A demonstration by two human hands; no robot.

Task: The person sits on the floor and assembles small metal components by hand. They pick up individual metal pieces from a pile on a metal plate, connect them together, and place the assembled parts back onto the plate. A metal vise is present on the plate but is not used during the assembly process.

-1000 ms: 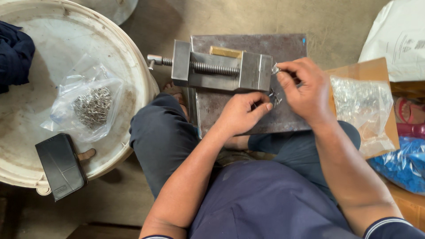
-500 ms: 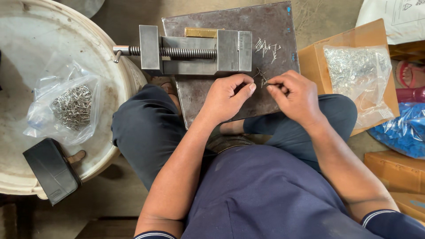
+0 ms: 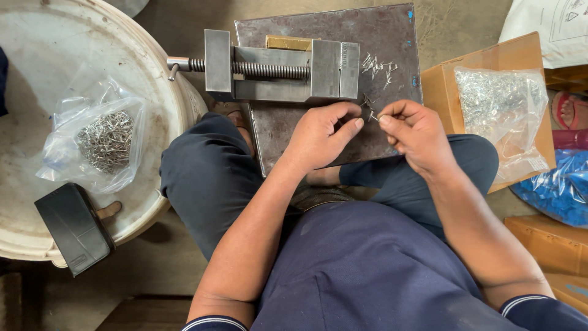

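I sit cross-legged over a rusty steel plate [image 3: 392, 43] that carries a small grey vise [image 3: 278, 68] with a threaded screw. My left hand [image 3: 321, 136] and my right hand [image 3: 413, 132] meet over the plate's near edge. Between their fingertips they pinch small metal pins [image 3: 370, 113]. A few loose pins [image 3: 380, 66] lie on the plate just right of the vise jaw. The exact shape of the held pieces is too small to tell.
A white tub lid [image 3: 37, 73] at left holds a clear bag of metal pins [image 3: 104, 142] and a black pouch [image 3: 75, 227]. At right, a cardboard box [image 3: 444, 86] carries another clear bag of metal parts [image 3: 502, 101]; a blue bag [image 3: 560, 187] lies beyond.
Both hands have come down from the vise jaw's right end to the plate's near edge. The view has shifted, so the vise now sits further left.
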